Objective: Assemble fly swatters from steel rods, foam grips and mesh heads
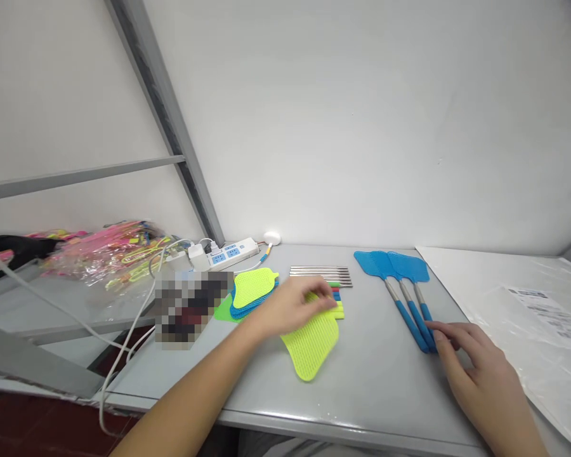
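Note:
My left hand (295, 306) is closed over the narrow end of a yellow-green fly swatter head (311, 349), whose mesh blade hangs toward the table's front. Close beyond that hand lie several silver metal rods (320, 273) and short coloured handle tubes (339, 306), partly covered by my fingers. My right hand (476, 365) pinches the handle end of the rightmost of three blue fly swatters (412, 314), which lie fanned out with their heads overlapping. Left of my left wrist is a stack of loose swatter heads (254, 289), yellow-green on top of blue, with a green one underneath.
A white power strip (233, 254) with plugs and cables stands at the back left, near a round white device (272, 238). Bagged colourful items (118, 254) lie on a shelf at far left. A plastic-wrapped white sheet (518, 304) covers the table's right side.

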A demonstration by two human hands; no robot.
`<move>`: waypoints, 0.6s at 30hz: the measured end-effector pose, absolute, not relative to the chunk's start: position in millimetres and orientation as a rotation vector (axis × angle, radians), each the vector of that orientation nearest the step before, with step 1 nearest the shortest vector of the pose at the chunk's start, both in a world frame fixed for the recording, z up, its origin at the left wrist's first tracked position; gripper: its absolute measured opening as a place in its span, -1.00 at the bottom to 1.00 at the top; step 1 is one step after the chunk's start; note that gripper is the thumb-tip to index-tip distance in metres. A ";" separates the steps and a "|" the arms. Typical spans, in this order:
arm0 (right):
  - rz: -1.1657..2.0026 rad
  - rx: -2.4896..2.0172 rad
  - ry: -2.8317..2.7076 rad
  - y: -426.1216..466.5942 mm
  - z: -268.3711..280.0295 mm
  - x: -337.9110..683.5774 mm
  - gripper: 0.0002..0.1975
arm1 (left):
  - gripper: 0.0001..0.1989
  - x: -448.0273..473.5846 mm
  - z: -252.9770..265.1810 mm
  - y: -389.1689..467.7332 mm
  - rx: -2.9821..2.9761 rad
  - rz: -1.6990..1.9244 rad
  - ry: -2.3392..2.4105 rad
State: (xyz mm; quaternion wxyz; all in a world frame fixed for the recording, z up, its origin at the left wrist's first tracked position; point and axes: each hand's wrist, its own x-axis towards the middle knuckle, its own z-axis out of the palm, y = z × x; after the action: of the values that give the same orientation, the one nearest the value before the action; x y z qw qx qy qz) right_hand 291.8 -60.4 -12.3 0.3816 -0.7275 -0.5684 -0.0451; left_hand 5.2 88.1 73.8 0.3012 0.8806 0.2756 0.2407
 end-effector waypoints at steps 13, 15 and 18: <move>-0.162 -1.824 -1.494 -51.7 -1.5 280.6 -0.73 | -0.76 49.2 17.6 66.8 2.924 0.589 0.277; -0.122 -1.803 -1.614 -44.1 18.4 275.3 -0.71 | -0.76 48.7 18.2 67.7 2.925 0.610 0.283; -0.008 -1.882 -1.946 -22.9 60.8 267.7 -0.72 | -0.75 44.9 23.9 72.6 2.889 0.643 0.348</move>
State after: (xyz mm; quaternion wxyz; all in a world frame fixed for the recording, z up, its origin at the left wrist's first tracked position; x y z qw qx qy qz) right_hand 267.7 -22.9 60.8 0.2153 -0.6788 -0.7020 -0.0030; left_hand 44.9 72.6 23.9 0.0805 0.9663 0.1165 0.2151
